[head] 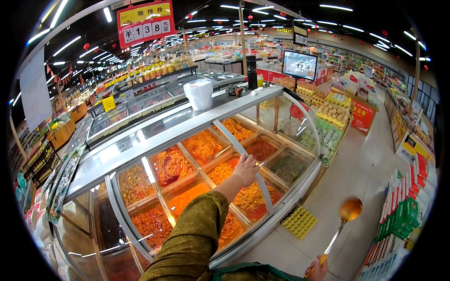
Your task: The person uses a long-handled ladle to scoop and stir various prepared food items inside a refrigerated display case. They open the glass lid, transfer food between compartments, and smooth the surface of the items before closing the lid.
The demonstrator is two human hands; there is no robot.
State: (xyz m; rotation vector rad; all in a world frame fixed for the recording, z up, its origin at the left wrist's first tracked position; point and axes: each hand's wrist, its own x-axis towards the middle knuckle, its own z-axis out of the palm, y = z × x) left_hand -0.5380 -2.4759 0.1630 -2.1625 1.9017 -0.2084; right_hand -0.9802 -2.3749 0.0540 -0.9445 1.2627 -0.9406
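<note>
My left hand point(246, 170) rests on the metal frame strip point(230, 135) of the curved glass on a display case. Its fingers curl over the strip's edge. Behind the glass, trays of red and orange food point(205, 145) stand in rows. At the lower right, my right hand point(317, 269) grips the orange handle of a metal ladle point(337, 235), whose bowl points up and away, out over the floor beside the case. The bowl looks coated with reddish oil.
Stacked white tubs point(198, 94) and a black bottle point(251, 72) stand on the case top. A yellow egg tray point(299, 222) lies on the floor beside the case. Egg trays point(334, 112) line the right side, and stacked cartons point(400, 217) stand at the lower right.
</note>
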